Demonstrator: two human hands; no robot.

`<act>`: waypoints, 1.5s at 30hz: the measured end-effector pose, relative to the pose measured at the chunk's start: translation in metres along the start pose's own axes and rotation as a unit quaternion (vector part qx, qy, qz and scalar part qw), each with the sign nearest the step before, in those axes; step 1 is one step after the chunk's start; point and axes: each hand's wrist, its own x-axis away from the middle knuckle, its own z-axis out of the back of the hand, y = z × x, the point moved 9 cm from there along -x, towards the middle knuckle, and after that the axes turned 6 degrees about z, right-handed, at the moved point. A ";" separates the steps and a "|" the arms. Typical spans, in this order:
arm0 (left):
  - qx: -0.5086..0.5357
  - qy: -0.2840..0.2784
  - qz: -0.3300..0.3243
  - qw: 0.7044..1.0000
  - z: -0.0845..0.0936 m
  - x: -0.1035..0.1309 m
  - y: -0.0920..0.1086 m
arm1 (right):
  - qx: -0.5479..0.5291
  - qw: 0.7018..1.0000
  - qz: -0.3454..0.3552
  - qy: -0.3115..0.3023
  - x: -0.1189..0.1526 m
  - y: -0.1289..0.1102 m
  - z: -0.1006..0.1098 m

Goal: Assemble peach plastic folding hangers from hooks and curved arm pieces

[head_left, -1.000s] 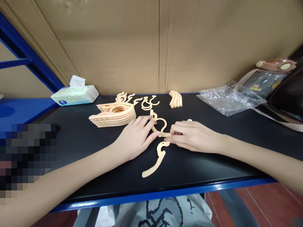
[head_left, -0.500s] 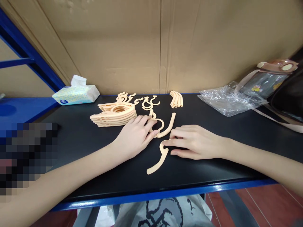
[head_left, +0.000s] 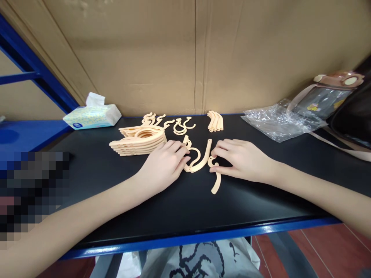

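My left hand (head_left: 165,164) rests on the black tabletop, its thumb and fingers closed at the left side of a cream plastic hanger part (head_left: 203,160). This part has a long curved arm and a round hook shape inside it; its left side is partly hidden by my fingers. Just right of it, my right hand (head_left: 240,159) pinches the upper end of a smaller curved hanger piece (head_left: 216,183), whose tail points towards me. The two pieces lie close together; whether they touch I cannot tell. A stack of cream hanger bodies (head_left: 139,146) stands beyond my left hand.
Loose hanger hooks (head_left: 185,126) and a bundle of curved hanger arms (head_left: 215,121) lie at the back. A tissue pack (head_left: 92,116) stands back left. Crinkled clear plastic (head_left: 281,121) and a drink bottle (head_left: 330,100) are at the right. Blue edging (head_left: 203,237) runs along the front.
My right hand has moved away from me with the small curved piece, which has turned and now lies further right beside the larger part. My left hand stays almost in place.
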 end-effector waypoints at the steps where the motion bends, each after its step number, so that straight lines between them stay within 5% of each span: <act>1: -0.004 0.004 -0.003 1.000 0.002 0.000 0.001 | 0.007 1.000 -0.008 -0.002 0.000 0.002 -0.001; 7: -0.011 0.017 0.003 1.000 0.011 0.000 0.000 | 0.041 0.998 -0.041 -0.016 0.001 0.014 -0.005; 14: 0.018 0.016 0.009 1.000 0.017 0.003 0.000 | 0.046 0.999 0.003 -0.005 0.000 0.020 -0.012; 30: 0.065 -0.035 -0.005 0.997 0.009 0.003 0.002 | -0.043 0.999 0.023 0.006 -0.005 0.015 -0.013; 39: 0.094 0.039 -0.037 0.994 0.017 0.004 0.014 | -0.055 0.998 0.006 0.029 -0.005 0.018 -0.011; 45: 0.105 0.028 -0.061 0.992 0.017 0.005 0.023 | -0.044 0.999 0.005 0.027 -0.005 0.016 -0.010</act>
